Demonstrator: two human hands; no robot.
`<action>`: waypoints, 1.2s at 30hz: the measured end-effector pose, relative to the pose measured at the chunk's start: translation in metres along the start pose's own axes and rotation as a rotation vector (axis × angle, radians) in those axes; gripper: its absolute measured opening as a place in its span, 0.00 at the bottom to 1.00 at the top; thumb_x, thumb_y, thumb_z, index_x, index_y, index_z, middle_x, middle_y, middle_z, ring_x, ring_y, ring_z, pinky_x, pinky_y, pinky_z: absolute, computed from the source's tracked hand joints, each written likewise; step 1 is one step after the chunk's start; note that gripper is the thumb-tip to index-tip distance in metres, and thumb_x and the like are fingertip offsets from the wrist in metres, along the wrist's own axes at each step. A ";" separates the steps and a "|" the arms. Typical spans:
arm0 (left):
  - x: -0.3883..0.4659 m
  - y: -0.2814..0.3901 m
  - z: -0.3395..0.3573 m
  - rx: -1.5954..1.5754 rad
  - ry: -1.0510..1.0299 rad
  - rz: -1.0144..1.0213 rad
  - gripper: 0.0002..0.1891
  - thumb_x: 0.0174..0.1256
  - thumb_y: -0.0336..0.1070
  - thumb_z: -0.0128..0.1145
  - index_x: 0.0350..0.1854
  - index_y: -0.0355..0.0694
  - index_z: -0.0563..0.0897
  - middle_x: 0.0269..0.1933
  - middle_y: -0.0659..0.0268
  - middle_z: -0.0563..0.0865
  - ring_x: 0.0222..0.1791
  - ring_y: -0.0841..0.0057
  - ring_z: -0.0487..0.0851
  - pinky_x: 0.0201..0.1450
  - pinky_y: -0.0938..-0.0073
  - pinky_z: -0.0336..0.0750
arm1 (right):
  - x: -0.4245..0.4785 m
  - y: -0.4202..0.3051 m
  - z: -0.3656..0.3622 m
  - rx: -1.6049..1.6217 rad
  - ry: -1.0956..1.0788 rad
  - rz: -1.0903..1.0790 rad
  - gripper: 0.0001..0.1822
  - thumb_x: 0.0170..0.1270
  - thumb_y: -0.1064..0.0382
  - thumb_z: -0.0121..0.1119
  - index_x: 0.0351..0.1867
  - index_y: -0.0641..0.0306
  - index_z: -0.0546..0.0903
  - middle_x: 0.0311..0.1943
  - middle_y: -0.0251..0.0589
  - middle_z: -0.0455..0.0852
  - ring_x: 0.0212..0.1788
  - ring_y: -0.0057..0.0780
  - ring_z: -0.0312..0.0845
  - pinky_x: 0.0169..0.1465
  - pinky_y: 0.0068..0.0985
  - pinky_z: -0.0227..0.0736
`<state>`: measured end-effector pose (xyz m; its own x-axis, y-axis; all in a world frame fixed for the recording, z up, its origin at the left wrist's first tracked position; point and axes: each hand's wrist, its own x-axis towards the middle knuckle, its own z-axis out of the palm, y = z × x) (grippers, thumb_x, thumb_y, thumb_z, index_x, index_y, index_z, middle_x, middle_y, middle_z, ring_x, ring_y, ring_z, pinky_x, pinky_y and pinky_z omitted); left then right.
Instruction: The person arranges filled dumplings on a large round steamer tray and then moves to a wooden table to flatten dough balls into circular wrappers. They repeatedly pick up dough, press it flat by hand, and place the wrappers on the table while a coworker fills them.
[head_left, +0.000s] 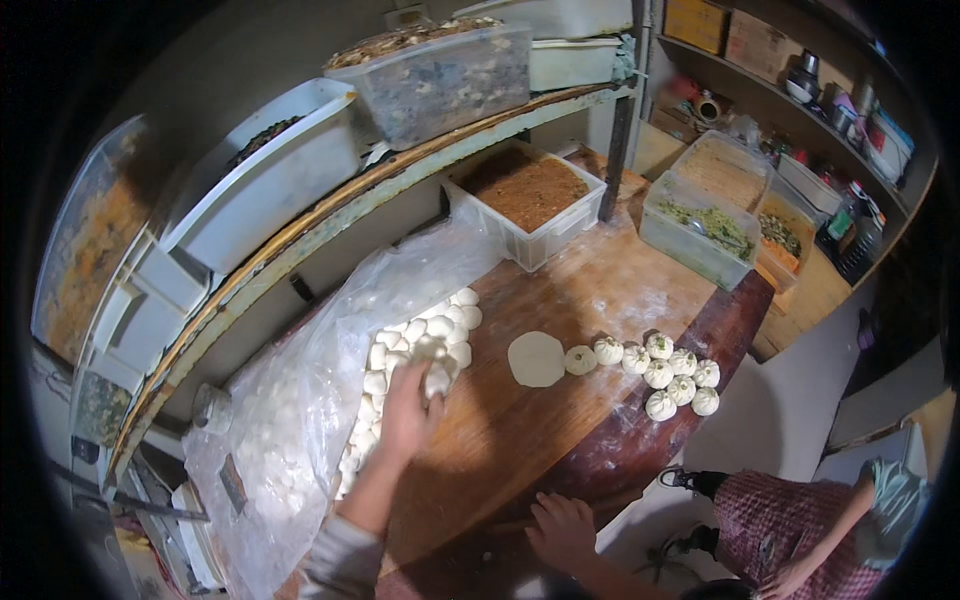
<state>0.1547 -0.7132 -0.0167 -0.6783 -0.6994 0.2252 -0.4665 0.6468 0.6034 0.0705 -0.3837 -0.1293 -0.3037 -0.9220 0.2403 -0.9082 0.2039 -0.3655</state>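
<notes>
My left hand (407, 409) is among white dough balls (441, 325), its thumb and fingers around one dough ball (436, 381). Clear plastic sheeting (300, 390) covers more dough balls to the left. At the near edge of the wooden table (480, 442), my right hand (562, 531) holds nothing, its fingers slightly spread. Ahead of it lies a flat round dough wrapper (536, 359). A pleated bun (580, 360) touches or nearly touches the wrapper's right side, and several more pleated buns (682, 390) are grouped farther right, some with green filling showing.
A bin of brown crumbly filling (525, 241) stands at the table's back, under a shelf (375, 169) with plastic bins. Tubs of green filling (697, 225) and other fillings stand back right. A person in a checked apron (780, 525) is at lower right, one hand (787, 579) visible.
</notes>
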 end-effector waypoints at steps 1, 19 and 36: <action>-0.043 0.003 0.000 -0.094 0.105 -0.064 0.26 0.64 0.25 0.64 0.66 0.34 0.78 0.62 0.44 0.82 0.60 0.44 0.81 0.66 0.52 0.76 | 0.000 -0.001 0.000 -0.006 0.003 -0.006 0.23 0.68 0.48 0.65 0.58 0.59 0.85 0.64 0.41 0.84 0.67 0.39 0.77 0.69 0.48 0.66; -0.171 -0.014 0.051 -0.416 -0.262 -0.114 0.26 0.61 0.27 0.68 0.64 0.39 0.81 0.57 0.52 0.86 0.59 0.52 0.85 0.65 0.61 0.78 | 0.061 -0.020 -0.004 0.434 -0.148 0.041 0.31 0.67 0.50 0.70 0.65 0.66 0.79 0.65 0.54 0.82 0.69 0.54 0.74 0.69 0.51 0.68; -0.256 -0.033 -0.009 -1.348 0.080 -0.755 0.18 0.78 0.33 0.63 0.66 0.38 0.79 0.48 0.64 0.87 0.44 0.73 0.89 0.49 0.72 0.84 | 0.084 -0.003 0.005 0.077 -0.192 -0.201 0.29 0.67 0.47 0.69 0.63 0.62 0.83 0.65 0.46 0.82 0.72 0.46 0.72 0.76 0.53 0.58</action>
<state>0.3488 -0.5587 -0.0873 -0.4769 -0.7686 -0.4265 0.1954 -0.5657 0.8011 0.0496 -0.4635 -0.1127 -0.0527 -0.9884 0.1425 -0.9180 -0.0082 -0.3964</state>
